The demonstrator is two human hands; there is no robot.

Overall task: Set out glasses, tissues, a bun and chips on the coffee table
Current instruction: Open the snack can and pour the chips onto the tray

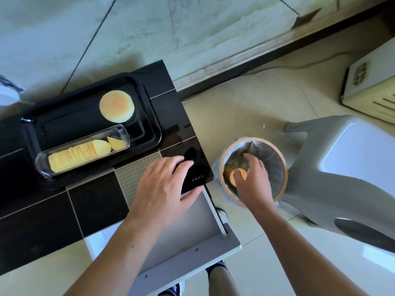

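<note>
Now the right hand point(252, 178) hung over the bin point(280, 165) pinching an orange-ended wrapper point(237, 177), left hand point(164, 186) flat on the table point(96, 206); a careless elbow could have swept off the chips point(81, 153).

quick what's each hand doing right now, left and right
Left hand: open, fingers flat on the black table corner.
Right hand: over the trash bin, touching an orange object; grip cannot be told.

Left hand point(164, 186) flat on table point(96, 206); right hand point(253, 178) over bin point(282, 167)
</note>
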